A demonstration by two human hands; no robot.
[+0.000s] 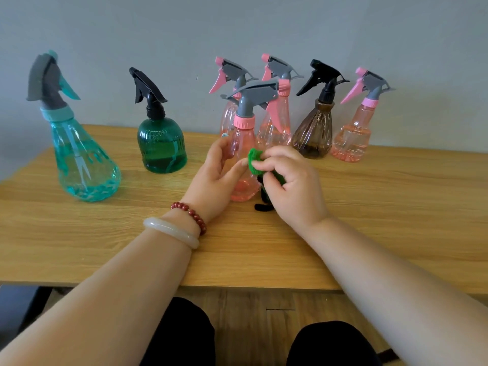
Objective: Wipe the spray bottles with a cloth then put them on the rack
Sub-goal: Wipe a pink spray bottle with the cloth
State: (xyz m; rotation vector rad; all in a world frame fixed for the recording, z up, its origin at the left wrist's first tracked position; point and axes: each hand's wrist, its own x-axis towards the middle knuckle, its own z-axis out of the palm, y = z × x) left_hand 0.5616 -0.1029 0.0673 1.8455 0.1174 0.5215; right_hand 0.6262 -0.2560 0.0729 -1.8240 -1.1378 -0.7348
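A pink spray bottle (pixel 244 140) with a grey trigger head stands upright on the wooden table (pixel 105 233) in the middle. My left hand (pixel 215 178) curls round its left side, thumb and fingers on the body. My right hand (pixel 293 186) grips a green cloth (pixel 254 161) with a black edge and presses it against the bottle's right side. Behind stand three more pink bottles (pixel 352 138), one brown bottle (pixel 315 133), a dark green bottle (pixel 161 143) and a large teal bottle (pixel 79 154). No rack is in view.
The bottles at the back stand in a row near the grey wall (pixel 237 27). The table's front edge (pixel 237 286) runs just above my knees. Bracelets sit on my left wrist (pixel 182 225).
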